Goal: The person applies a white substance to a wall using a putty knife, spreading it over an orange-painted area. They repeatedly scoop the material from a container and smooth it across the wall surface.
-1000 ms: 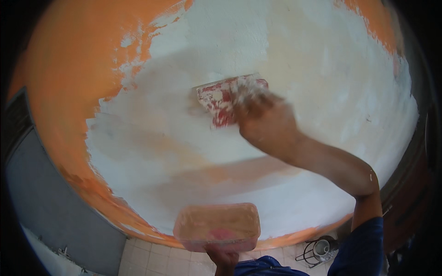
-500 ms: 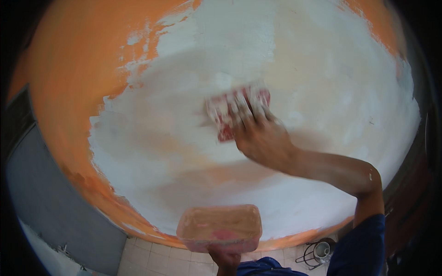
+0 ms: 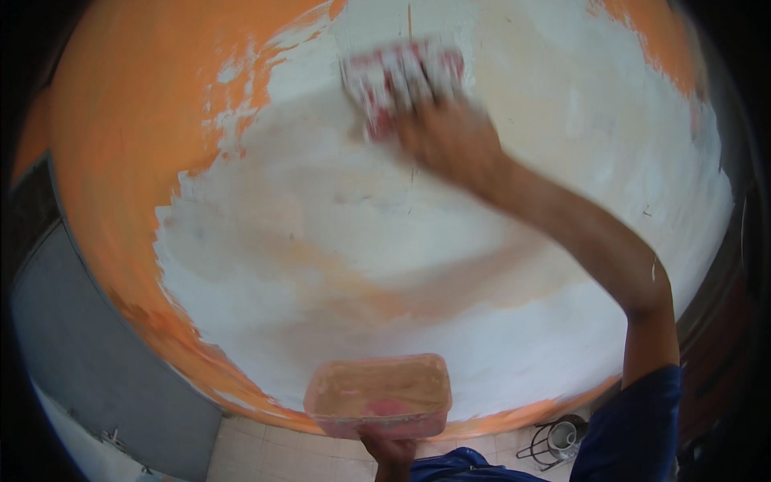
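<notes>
Upward travel since the earlier frame places the red scraper [image 3: 371, 90] higher on the partly white wall [image 3: 353, 241], clamped in the right hand [image 3: 451, 135]. The left hand [image 3: 389, 447], well apart below, grips the pink tub [image 3: 341, 426].

R hand [image 3: 450, 135] raised, gripping, L hand [image 3: 389, 448] low ctr, gripping
</notes>
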Demonstrator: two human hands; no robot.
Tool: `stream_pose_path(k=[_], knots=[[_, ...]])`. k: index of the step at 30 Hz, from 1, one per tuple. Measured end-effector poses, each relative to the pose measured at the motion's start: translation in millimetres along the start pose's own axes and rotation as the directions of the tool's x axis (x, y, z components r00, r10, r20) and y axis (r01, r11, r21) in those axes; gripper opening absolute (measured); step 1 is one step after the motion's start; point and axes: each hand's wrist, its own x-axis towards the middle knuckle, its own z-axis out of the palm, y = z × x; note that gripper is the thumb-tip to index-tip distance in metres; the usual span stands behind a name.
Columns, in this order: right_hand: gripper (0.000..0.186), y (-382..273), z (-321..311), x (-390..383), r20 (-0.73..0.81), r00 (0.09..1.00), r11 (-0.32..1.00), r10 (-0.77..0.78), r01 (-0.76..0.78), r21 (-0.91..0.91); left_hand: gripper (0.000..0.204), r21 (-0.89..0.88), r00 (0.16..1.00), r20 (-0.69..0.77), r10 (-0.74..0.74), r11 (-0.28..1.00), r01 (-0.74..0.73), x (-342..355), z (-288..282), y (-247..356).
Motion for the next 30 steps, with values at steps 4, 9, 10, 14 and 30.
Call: stream_pose_path(k=[4,9,10,14,30], knots=[[0.027,-28.3,-28.7,-40.6,-0.066,0.978,0.969,-0.2,0.187,-0.164,0.065,-0.393,0.98,0.047,-0.191,0.899,0.194,-3.5,-0.1,1.3],[0.014,34.3,-62.1,33.2,-0.203,0.978,0.991,0.051,-0.075,-0.114,0.072,-0.815,0.889,0.147,-0.434,0.456,0.357,11.3,5.6,28.3],[0.014,56.0,-59.9,42.5,-0.173,0.983,0.98,0.062,-0.093,-0.178,0.074,-0.805,0.874,0.165,-0.457,0.45,0.387,8.5,8.7,30.3],[0.015,73.8,-17.8,57.2,-0.101,0.989,0.982,0.109,-0.123,-0.145,0.077,-0.803,0.854,0.104,-0.51,0.464,0.375,12.8,10.4,41.4],[0.012,54.6,-65.8,65.8,-0.231,0.971,0.97,0.058,-0.11,-0.218,0.074,-0.747,0.891,0.147,-0.429,0.542,0.384,11.8,8.9,36.2]])
